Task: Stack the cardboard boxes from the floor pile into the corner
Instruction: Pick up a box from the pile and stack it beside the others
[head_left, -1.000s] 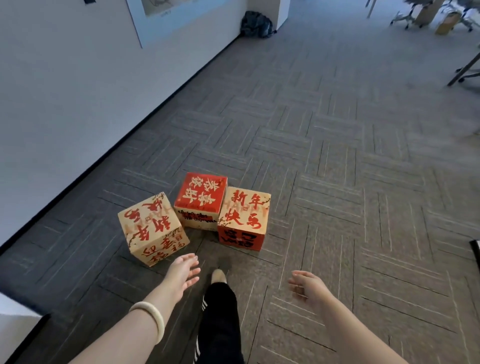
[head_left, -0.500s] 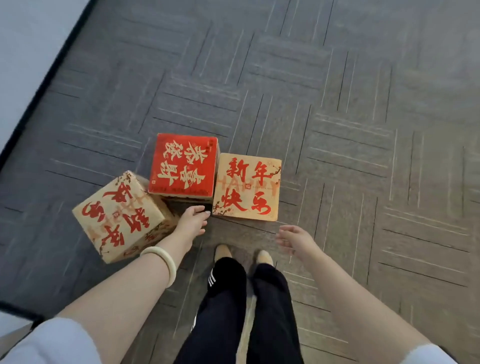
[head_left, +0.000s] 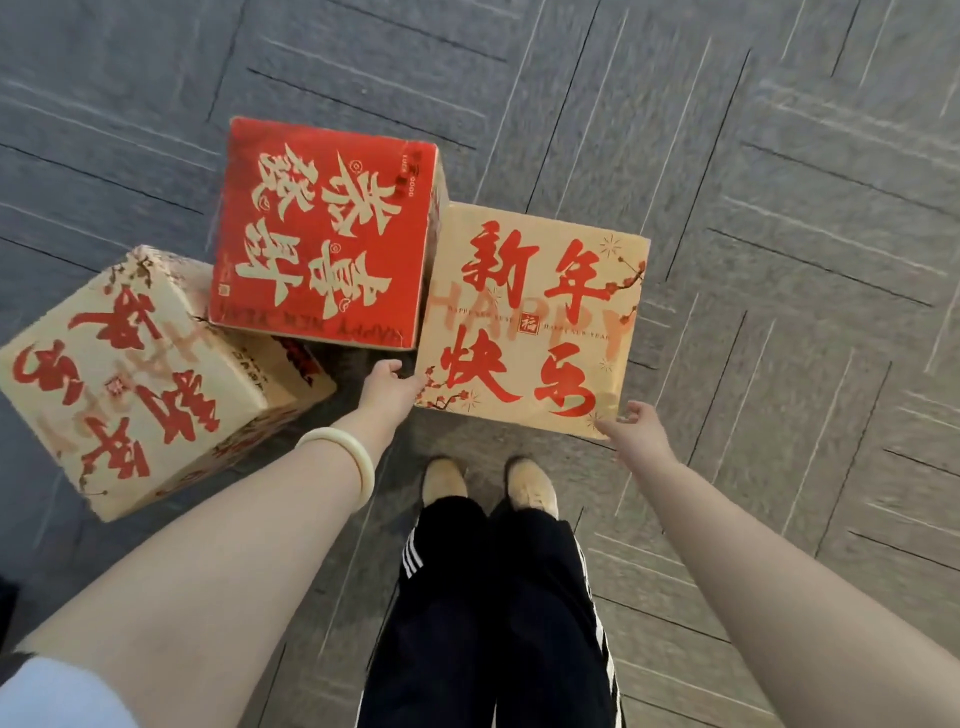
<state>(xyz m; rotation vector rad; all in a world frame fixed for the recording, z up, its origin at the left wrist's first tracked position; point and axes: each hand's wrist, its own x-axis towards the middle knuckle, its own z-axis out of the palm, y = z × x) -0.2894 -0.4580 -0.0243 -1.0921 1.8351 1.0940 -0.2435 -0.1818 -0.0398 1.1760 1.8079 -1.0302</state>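
On the grey carpet floor (head_left: 779, 208), at far left, the left box (head_left: 140, 374) sits askew to the others, one corner towards the person and its red writing turned sideways. Next, farther off, the red box (head_left: 322, 234) lies square-on with its pale writing upside down to the viewer. The left grip (head_left: 389, 392), a pale bangle (head_left: 345, 452) on its wrist, is against the near left corner of the right box (head_left: 530, 322). Its fingers point down out of sight, so I cannot tell if it is grasping. The right box stands beside the red one, writing upright, top roughly square with no clear long axis. The right grip (head_left: 636, 428) is at its near right corner, fingers loosely curled, released.
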